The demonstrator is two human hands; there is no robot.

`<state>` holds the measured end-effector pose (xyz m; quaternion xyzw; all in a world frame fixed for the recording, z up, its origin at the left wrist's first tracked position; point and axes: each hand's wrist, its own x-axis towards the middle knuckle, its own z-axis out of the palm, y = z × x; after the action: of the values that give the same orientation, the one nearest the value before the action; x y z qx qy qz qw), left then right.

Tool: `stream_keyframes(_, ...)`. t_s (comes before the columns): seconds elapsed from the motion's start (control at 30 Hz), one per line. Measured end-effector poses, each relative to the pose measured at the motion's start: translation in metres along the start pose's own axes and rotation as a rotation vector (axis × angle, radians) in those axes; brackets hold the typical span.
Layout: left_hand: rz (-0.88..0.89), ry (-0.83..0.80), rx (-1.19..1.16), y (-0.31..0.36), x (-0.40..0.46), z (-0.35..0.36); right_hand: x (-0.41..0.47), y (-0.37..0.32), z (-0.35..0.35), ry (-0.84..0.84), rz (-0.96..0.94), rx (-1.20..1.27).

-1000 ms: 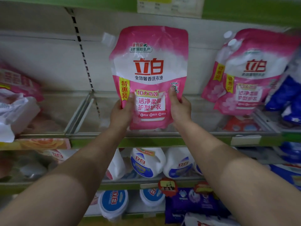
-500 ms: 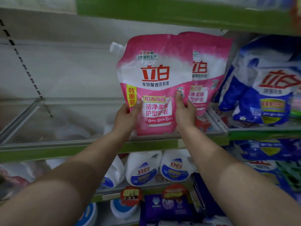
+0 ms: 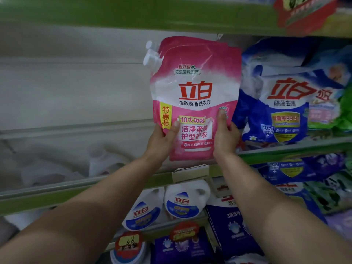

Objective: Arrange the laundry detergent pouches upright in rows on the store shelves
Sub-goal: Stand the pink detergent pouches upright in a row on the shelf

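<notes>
The green-edged shelf [image 3: 122,189] is the landmark here: most of its length left of the hands shows only bare board and a clear front rail, while at its right end stands a blue detergent bag [image 3: 282,103]. Just left of that bag, the pink detergent pouch [image 3: 194,96] is held upright with its base above the shelf's front rail, and the edges of more pink pouches show close behind it. The left hand [image 3: 162,140] grips the pouch's lower left edge, thumb on the front and fingers wrapped behind; the right hand [image 3: 225,138] pinches the lower right edge the same way. To set it well, I would lower the base flat onto the shelf, snug against the pouches behind, keep the white spout cap [image 3: 151,57] uppermost and the label square to the front, and let go only once it stands unaided.
</notes>
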<state>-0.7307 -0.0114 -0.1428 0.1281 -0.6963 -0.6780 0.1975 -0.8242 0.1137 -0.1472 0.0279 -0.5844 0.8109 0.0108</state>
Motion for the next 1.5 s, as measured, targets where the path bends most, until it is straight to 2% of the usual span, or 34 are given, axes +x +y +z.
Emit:
stream_keyframes(0.13, 0.008, -0.049, 0.065, -0.007, 0.007, 0.008, 0.012, 0.001, -0.003, 0.022, -0.005, -0.002)
stream_keyframes(0.4, 0.012, 0.067, 0.109, -0.01, 0.021, 0.025, 0.035, 0.002, -0.002, 0.049, -0.007, -0.011)
stream_keyframes(0.63, 0.033, 0.117, 0.109, -0.012, 0.028, 0.032, 0.049, 0.005, -0.005, 0.0, -0.004, -0.069)
stream_keyframes(0.97, 0.12, 0.038, 0.119, -0.022, 0.014, 0.026, 0.049, 0.008, -0.006, -0.012, -0.018, -0.065)
stream_keyframes(1.13, 0.119, 0.025, 0.207, -0.028, 0.014, 0.021, 0.05, 0.006, -0.009, -0.002, -0.092, -0.09)
stream_keyframes(1.33, 0.093, 0.013, 0.18, -0.03, 0.014, 0.019, 0.061, -0.025, -0.002, -0.038, -0.219, -0.062)
stream_keyframes(1.5, 0.085, 0.024, 0.162, -0.032, 0.017, 0.015, 0.071, -0.033, 0.002, -0.041, -0.229, -0.105)
